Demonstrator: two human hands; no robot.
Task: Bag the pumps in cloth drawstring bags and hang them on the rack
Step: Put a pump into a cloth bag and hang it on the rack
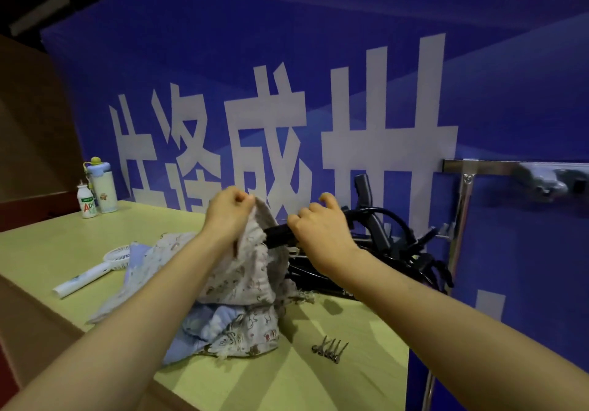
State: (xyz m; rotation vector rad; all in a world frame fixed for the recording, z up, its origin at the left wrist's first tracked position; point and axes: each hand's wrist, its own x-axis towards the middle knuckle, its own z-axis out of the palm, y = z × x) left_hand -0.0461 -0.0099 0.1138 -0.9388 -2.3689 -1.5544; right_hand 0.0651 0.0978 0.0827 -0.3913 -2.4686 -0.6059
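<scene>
the left hand (230, 211) pinches the raised rim of a grey printed cloth bag (247, 270), holding its mouth up above the pale green table (47, 245). the right hand (320, 229) is closed around a black pump (280, 239), whose end sits at the bag's opening. more black pumps (392, 248) lie tangled near the table's far right corner, beside the metal rack (462, 219). other cloth bags (223, 331) are heaped under the held one. four inflating needles (330, 348) lie near the right edge. a white handheld fan (92, 273) lies toward the left edge, and two bottles (97, 192) stand at the far left corner.
</scene>
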